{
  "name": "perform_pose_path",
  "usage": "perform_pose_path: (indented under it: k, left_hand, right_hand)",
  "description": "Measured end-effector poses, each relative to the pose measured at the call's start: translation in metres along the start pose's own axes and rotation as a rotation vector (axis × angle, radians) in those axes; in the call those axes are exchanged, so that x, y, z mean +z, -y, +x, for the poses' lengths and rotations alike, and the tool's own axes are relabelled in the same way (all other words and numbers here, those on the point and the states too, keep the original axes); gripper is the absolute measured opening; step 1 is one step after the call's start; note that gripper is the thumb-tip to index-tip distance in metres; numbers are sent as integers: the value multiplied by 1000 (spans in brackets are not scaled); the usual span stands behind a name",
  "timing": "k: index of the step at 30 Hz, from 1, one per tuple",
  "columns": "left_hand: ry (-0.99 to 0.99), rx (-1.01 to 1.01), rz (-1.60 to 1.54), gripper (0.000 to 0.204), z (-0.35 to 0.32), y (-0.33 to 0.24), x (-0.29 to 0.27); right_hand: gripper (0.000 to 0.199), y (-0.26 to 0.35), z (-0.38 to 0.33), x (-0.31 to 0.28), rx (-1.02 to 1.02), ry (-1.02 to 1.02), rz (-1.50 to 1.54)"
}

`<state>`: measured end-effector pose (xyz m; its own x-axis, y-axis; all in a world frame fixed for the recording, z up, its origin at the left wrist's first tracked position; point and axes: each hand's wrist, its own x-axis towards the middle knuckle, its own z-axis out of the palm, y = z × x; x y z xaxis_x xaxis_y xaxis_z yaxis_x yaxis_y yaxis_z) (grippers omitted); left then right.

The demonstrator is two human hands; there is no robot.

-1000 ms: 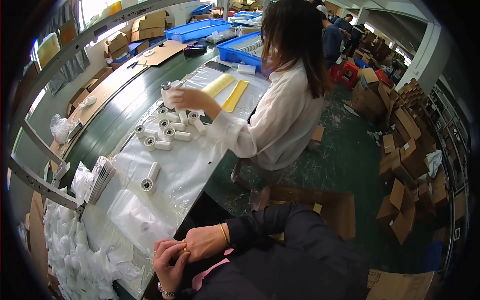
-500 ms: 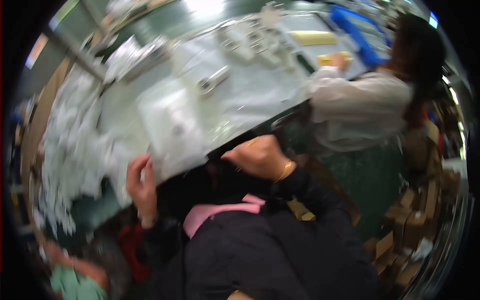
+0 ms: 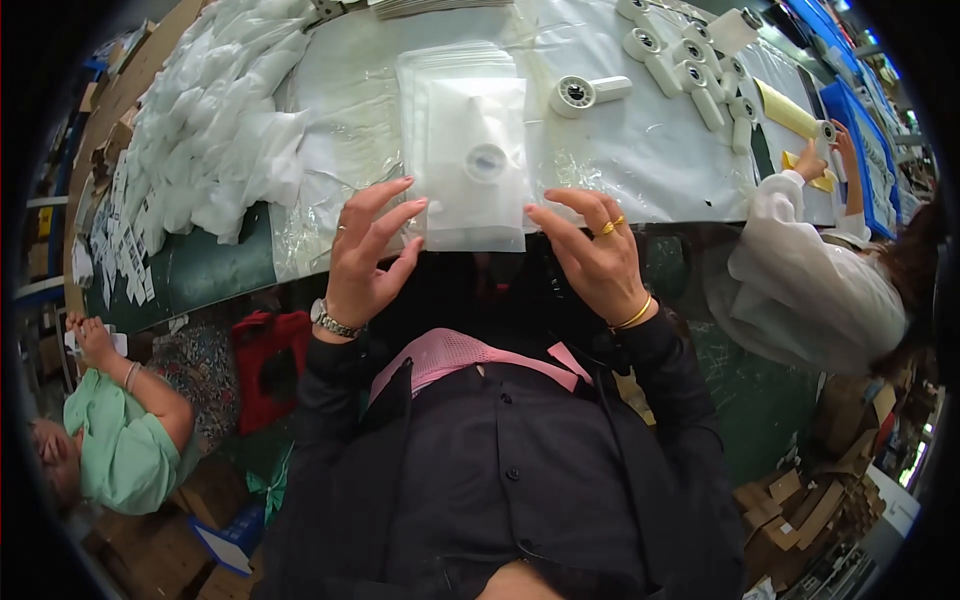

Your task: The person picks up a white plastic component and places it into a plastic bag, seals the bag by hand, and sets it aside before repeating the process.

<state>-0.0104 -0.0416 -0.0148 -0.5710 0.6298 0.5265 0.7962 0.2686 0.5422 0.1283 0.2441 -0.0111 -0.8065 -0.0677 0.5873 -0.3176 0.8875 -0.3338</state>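
Observation:
A stack of clear plastic bags [image 3: 470,150] lies on the table's clear plastic sheet [image 3: 640,150] right in front of me, with a small round part showing through the top bag. My left hand [image 3: 368,255] hovers at the stack's near left corner, fingers spread and holding nothing. At the near right corner my right hand [image 3: 590,250], with gold rings and a bangle, is also spread, its fingertips by the bag's edge. A white roller with a short shaft [image 3: 588,92] rests just beyond the stack on the right.
A heap of crumpled white bags [image 3: 225,130] covers the table's left. Several white rollers [image 3: 690,60] lie at the far right. A person in white [image 3: 810,270] works at the right end by yellow sheets [image 3: 785,108]; another person in green [image 3: 120,440] sits low on the left.
The view has swung down from the person on the right onto the table in front of me. Both my hands have come up from my lap to the near edge of the bag stack.

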Motion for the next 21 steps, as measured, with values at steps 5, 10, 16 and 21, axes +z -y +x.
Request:
perform_pose_path:
  k: [5, 10, 16, 21]
  left_hand:
    - [57, 87, 41, 52, 10, 1, 5]
    - [115, 157, 74, 45, 17, 4, 6]
    - [145, 202, 48, 41, 24, 10, 3]
    - [102, 88, -137, 29, 25, 8, 12]
  right_hand:
    - [53, -1, 12, 13, -144, 67, 24]
    - [50, -7, 19, 17, -124, 83, 12]
    - [38, -16, 23, 21, -186, 58, 74]
    - [28, -21, 24, 24, -85, 18, 235]
